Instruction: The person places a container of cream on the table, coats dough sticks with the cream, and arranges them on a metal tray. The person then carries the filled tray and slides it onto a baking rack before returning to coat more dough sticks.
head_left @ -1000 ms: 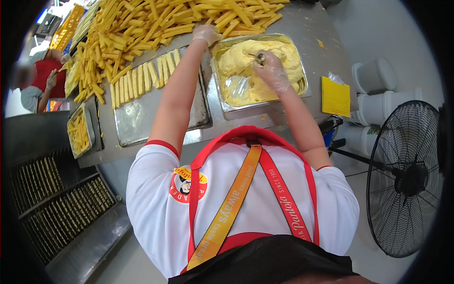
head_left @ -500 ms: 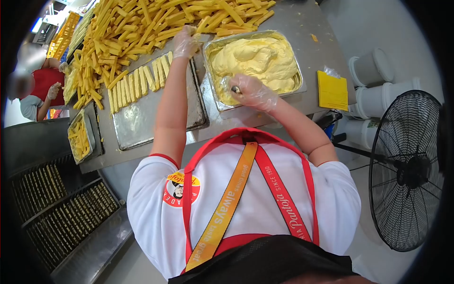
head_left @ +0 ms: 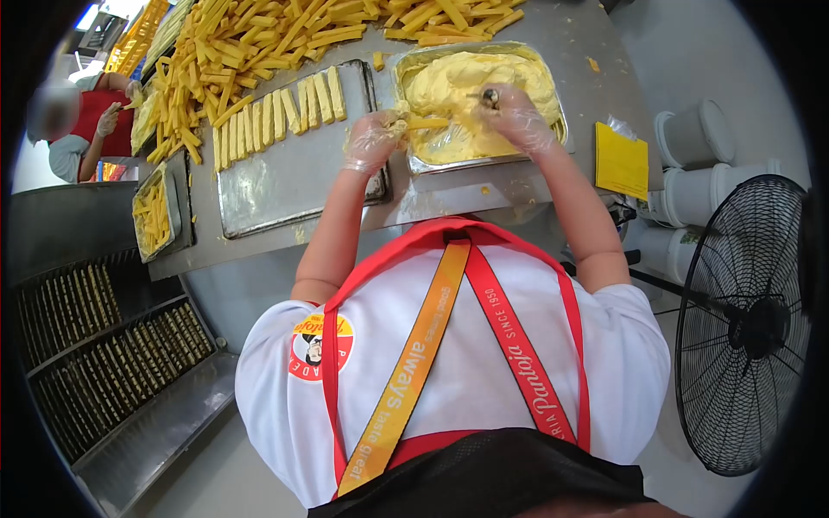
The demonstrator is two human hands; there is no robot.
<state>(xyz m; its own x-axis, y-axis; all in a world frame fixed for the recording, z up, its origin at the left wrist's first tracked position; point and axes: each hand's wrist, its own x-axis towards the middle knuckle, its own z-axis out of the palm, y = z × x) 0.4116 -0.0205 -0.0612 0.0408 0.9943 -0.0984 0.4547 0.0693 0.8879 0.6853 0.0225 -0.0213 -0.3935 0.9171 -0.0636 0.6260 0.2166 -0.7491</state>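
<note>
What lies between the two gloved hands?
In the head view, a yellow stick, held by the left hand and pointing toward the right hand, plus cream.

You hold 1 yellow stick (head_left: 429, 123), pointing right, upper centre of the frame, over heaped, swirled yellow cream (head_left: 473, 76); just right, your tool (head_left: 490, 97) shows its round handle end.

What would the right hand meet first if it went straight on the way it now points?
The right hand would probably meet the heaped cream ahead, though depth is unclear.
</note>
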